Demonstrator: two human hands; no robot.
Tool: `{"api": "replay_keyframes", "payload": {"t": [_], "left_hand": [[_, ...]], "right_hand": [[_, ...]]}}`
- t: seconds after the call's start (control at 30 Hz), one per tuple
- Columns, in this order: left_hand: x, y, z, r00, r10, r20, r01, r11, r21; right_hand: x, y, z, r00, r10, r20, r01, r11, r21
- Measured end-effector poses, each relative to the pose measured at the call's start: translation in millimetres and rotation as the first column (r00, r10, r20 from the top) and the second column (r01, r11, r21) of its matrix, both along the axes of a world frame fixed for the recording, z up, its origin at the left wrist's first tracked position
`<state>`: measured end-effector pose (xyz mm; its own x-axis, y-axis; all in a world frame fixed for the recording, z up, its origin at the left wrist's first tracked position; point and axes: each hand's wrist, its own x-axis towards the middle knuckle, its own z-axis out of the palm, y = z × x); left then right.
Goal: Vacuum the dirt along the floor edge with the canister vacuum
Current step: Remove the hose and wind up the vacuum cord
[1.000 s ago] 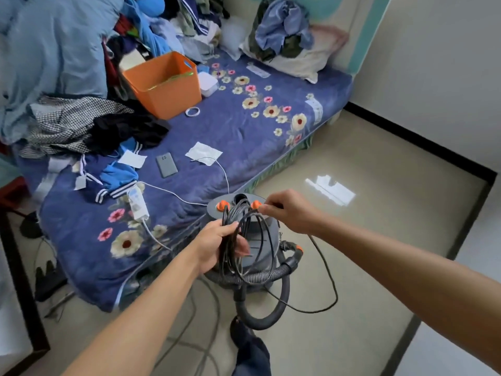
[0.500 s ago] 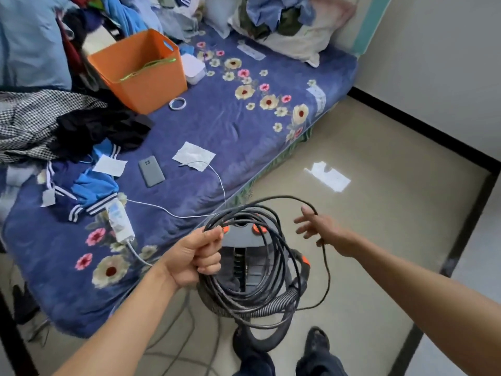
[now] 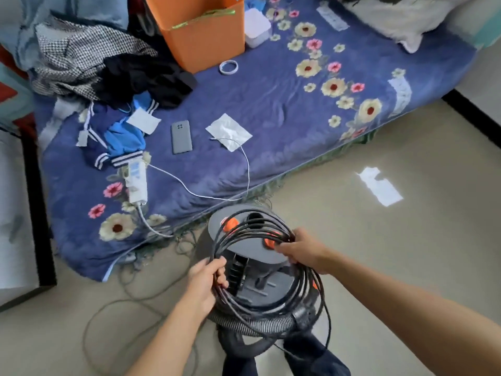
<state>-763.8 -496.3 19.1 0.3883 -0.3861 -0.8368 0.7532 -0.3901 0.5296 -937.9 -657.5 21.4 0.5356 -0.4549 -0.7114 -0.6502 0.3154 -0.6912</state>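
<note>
Beige floor (image 3: 379, 253) runs beside a bed (image 3: 271, 104) covered in blue floral fabric, and the canister vacuum (image 3: 252, 252) stands on that floor just beside the bed's edge. You hold its coiled black power cord (image 3: 311, 289) above the grey lid: your left hand (image 3: 206, 280) is curled round the coil's left side, and your right hand (image 3: 303, 252) grips its right side. A ribbed hose (image 3: 244, 325) wraps round the canister's base.

We count one canister vacuum (image 3: 252, 253), one coiled black cord (image 3: 307, 286), two hands, left hand (image 3: 203, 280) and right hand (image 3: 303, 252), one orange bin (image 3: 203, 36), one grey phone (image 3: 181, 137), two white sheets (image 3: 143, 120) (image 3: 229, 131), one white ring (image 3: 228, 67), one power strip (image 3: 137, 180)
</note>
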Motion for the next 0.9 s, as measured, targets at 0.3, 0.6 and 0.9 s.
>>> {"api": "replay_keyframes", "payload": {"t": [0.3, 0.6, 0.9], "left_hand": [[-12, 7, -76, 0.849, -0.274, 0.452, -0.020, 0.838, 0.545], [-44, 25, -90, 0.158, -0.602, 0.783, -0.013, 0.791, 0.611], [-42, -15, -92, 0.207, -0.902, 0.379, 0.335, 0.430, 0.838]], "right_hand": [[111, -58, -73, 0.854, 0.457, -0.249, -0.509, 0.632, -0.584], [78, -33, -132, 0.772, 0.553, -0.313, -0.579, 0.409, -0.705], [73, -45, -136, 0.877, 0.350, -0.331, -0.478, 0.712, -0.514]]}}
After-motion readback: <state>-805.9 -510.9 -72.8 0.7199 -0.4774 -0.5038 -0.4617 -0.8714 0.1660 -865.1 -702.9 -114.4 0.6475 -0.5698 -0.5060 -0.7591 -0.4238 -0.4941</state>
